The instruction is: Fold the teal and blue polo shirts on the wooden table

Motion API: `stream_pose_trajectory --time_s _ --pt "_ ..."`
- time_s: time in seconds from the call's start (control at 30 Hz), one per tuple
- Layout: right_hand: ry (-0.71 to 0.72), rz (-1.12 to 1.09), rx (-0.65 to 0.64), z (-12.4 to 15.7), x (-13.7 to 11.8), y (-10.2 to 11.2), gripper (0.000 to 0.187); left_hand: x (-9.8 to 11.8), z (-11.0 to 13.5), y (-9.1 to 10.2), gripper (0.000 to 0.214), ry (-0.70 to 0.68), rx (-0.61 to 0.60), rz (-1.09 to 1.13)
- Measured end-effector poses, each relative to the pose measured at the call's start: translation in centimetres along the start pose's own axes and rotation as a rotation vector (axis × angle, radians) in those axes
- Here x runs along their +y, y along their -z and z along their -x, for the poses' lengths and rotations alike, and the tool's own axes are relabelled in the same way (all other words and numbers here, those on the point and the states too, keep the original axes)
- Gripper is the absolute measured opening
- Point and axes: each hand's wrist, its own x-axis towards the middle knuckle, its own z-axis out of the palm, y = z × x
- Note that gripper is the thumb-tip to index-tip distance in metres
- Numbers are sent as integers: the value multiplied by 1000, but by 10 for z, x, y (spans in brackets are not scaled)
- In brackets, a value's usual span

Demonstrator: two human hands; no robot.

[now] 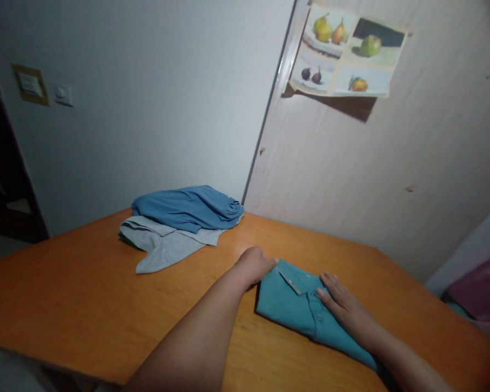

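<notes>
Left hand [255, 265] is curled, thumb at the far-left corner of the shirt [288, 302]; whether it pinches cloth cannot be told. Right hand [345, 305] rests flat, not gripping, on the shirt's right side. The shirt, between them, is teal, folded, collared, buttoned. Beyond-left of it lies a crumpled blue garment [183, 208].
</notes>
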Motion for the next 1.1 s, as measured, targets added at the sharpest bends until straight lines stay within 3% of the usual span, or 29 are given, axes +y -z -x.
stream_pose_trajectory --time_s 0.13,0.33,0.47,0.77,0.93,1.0,1.1 --pt "-16 -6 -6 1 -4 2 89 -2 1 -4 33 -52 -19 21" --pt "-8 -2 2 -1 -1 0 84 -4 -1 -13 18 -82 -74 55" --pt "-19 6 -16 -2 0 -1 86 -7 -5 -11 9 -44 9 40" --pt "-25 -12 -4 1 -9 3 86 -9 -13 3 13 -79 141 -80" --pt "-23 -9 -2 0 -9 3 86 -2 -2 3 36 -117 75 -207" --pt "-28 -3 -5 0 -10 3 87 0 0 1 34 -118 55 -268" --pt "-34 -1 -8 -1 -10 2 88 1 0 -2 22 -117 51 -177"
